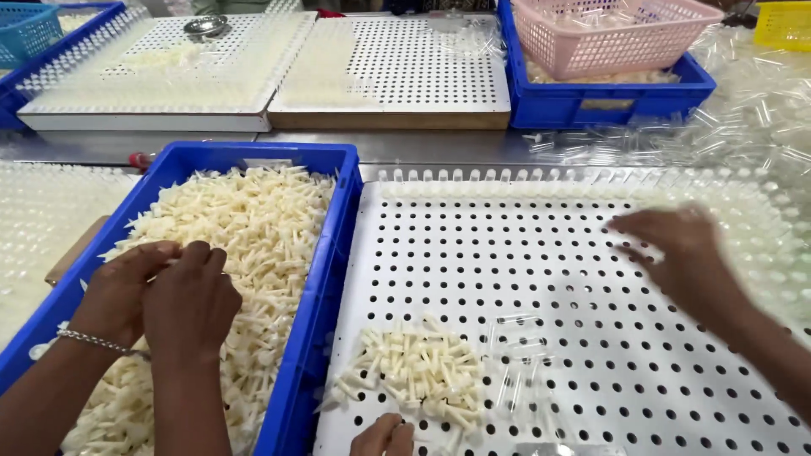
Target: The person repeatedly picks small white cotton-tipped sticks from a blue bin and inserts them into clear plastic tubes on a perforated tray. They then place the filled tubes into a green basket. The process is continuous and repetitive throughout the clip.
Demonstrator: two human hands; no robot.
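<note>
At nine o'clock a blue bin [338, 219] is sitting heaped with cream plastic pegs [253, 228]. Two hands of a co-worker are digging into it side by side: one hand [118, 291], wearing a thin metal bracelet [97, 341], is curling its fingers over the pegs, and the other hand [190, 304] is pressing down just beside it, its fingers bent into the heap.

At six o'clock the person's left hand [384, 435] is peeking in at the bottom edge. Only its bent fingertips are showing, so I cannot tell whether it is gripping anything. It is resting just below a small pile of pegs [414, 371], which is lying on the near part of a white perforated board [524, 253]. A few clear tubes [519, 338] are lying flat just to the three o'clock side of that pile. A row of upright clear tubes [507, 177] is standing along the board's far edge, towards twelve o'clock.

At three o'clock the person's right hand [684, 253] is hovering over the board, well apart from the pile. It is blurring with motion, its fingers pointing towards nine o'clock, and whether it is pinching anything cannot be told.

At one o'clock a pink basket [608, 34] is sitting inside a blue crate [608, 97].
</note>
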